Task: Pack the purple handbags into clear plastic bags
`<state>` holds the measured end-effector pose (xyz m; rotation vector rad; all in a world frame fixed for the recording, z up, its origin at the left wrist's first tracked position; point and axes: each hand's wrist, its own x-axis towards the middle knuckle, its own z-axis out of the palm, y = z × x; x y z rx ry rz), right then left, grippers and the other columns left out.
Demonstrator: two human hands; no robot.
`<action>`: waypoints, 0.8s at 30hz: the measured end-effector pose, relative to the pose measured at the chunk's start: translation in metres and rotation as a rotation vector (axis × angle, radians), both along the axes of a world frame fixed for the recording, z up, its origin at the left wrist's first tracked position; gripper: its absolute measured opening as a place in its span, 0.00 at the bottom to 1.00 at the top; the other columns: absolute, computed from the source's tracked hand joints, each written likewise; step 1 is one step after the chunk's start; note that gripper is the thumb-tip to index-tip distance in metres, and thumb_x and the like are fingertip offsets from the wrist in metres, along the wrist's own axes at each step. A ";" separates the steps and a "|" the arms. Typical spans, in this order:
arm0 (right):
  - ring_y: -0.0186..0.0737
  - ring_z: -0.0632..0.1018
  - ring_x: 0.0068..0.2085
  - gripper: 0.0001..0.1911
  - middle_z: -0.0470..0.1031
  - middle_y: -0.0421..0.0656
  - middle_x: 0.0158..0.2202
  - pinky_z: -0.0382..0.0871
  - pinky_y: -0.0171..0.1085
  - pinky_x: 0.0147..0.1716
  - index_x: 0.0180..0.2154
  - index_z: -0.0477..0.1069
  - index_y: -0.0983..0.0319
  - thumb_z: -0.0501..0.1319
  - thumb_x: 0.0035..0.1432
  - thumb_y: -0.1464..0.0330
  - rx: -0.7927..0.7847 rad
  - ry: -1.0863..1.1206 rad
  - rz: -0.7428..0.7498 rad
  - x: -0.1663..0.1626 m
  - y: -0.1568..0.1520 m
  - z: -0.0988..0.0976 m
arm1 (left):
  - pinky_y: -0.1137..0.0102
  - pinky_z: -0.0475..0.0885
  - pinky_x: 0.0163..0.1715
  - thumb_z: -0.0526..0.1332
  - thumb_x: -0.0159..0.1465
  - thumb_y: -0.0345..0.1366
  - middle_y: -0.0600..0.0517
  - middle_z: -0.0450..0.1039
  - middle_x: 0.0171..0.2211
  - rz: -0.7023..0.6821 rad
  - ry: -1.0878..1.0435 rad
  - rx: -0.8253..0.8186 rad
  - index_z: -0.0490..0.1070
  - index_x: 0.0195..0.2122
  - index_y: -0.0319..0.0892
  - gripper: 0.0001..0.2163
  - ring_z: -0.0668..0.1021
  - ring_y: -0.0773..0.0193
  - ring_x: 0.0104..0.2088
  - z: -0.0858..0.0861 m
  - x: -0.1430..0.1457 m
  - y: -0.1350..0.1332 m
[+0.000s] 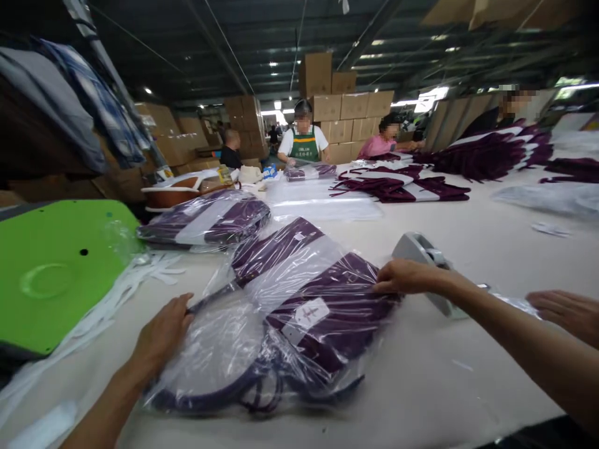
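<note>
In front of me lies a dark purple bag with a pale band across its middle, a white hang tag and a long dark strap. It is inside a clear plastic bag, wrinkled and shiny. My left hand is closed on the left edge of the plastic, beside the strap. At the opposite edge, my right hand pinches the plastic near the purple bag's corner. Just behind that hand stands a grey tape dispenser.
Bagged purple bags are stacked at the left, behind a green board and white strips. Clear plastic sleeves and unbagged purple pieces lie farther back. Another person's hand rests at right. Co-workers stand across the table.
</note>
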<state>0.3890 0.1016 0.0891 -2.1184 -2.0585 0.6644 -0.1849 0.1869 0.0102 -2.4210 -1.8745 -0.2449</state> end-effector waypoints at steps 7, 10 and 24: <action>0.39 0.76 0.31 0.15 0.80 0.42 0.30 0.65 0.36 0.32 0.34 0.80 0.58 0.58 0.62 0.59 0.200 0.170 0.121 -0.075 -0.016 0.016 | 0.58 0.61 0.65 0.48 0.62 0.22 0.48 0.71 0.59 -0.422 -0.190 0.124 0.68 0.58 0.42 0.25 0.67 0.57 0.63 0.018 0.072 -0.013; 0.43 0.79 0.39 0.16 0.82 0.43 0.39 0.70 0.40 0.41 0.39 0.80 0.59 0.54 0.65 0.63 0.356 0.327 0.234 -0.145 -0.004 0.009 | 0.56 0.60 0.65 0.49 0.63 0.22 0.48 0.72 0.60 -0.452 -0.138 -0.003 0.69 0.59 0.42 0.24 0.65 0.56 0.66 0.015 0.099 -0.016; 0.41 0.78 0.53 0.37 0.79 0.46 0.52 0.68 0.43 0.59 0.53 0.71 0.62 0.49 0.40 0.84 0.202 0.786 0.413 -0.303 0.073 -0.080 | 0.66 0.69 0.39 0.62 0.59 0.34 0.49 0.78 0.37 -0.210 -0.313 -0.197 0.72 0.37 0.42 0.05 0.78 0.56 0.40 0.025 0.098 -0.019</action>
